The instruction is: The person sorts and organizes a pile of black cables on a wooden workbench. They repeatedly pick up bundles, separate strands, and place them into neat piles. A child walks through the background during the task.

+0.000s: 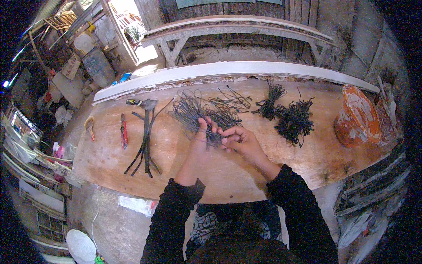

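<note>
Over the middle of a wooden table [176,185], my left hand [203,132] is closed around a bundle of thin black cords [187,108]. Their looped ends fan out beyond my fingers toward the far left. My right hand [241,140] is closed at the near end of the same bundle, thumb and forefinger pinched together on it; the exact strands between them are too small to make out. More loose loops of cord [231,99] lie just past my hands. Two tied black cord bundles [295,121] with bushy ends rest to the right.
Left of my hands lie long black strips [147,141], a hammer-like tool [143,104], red-handled pliers [124,132] and a small curved tool [90,127]. A paint-smeared orange container [358,116] stands at the right edge. A white-topped beam [237,68] runs along the far side.
</note>
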{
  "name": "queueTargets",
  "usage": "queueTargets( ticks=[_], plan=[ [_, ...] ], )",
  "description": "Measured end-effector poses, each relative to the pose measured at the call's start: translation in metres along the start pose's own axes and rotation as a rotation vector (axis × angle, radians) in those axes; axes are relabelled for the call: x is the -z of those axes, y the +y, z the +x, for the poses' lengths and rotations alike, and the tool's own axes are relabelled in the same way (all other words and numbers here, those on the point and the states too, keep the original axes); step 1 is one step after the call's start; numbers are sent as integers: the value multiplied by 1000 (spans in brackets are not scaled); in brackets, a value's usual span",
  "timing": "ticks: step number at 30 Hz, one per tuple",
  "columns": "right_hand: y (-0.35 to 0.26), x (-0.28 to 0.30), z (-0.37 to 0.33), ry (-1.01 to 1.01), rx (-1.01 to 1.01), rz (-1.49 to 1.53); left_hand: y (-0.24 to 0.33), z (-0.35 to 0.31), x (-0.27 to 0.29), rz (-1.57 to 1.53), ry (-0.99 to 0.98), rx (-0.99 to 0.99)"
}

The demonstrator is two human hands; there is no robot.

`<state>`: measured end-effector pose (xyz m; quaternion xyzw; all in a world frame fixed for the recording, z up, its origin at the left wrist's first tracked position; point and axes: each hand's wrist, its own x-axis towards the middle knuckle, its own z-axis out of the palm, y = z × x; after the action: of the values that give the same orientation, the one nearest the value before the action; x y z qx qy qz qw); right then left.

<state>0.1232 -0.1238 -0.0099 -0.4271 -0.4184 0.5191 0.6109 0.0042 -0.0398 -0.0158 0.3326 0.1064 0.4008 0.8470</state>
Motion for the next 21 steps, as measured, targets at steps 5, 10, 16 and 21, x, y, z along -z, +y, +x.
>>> queueTargets(
  ticks=[5,10,16,21],
  plan=[
    [3,0,0,13,-23,77,-4,0,1,-45,-40,-5],
    [6,2,2,0,18,40,-7,-2,-1,110,-18,-2],
    [0,1,-1,-43,-24,-20,-4,1,1,219,102,-27],
    [-11,0,-3,-11,-33,-111,4,1,-3,0,84,-67]
  ],
)
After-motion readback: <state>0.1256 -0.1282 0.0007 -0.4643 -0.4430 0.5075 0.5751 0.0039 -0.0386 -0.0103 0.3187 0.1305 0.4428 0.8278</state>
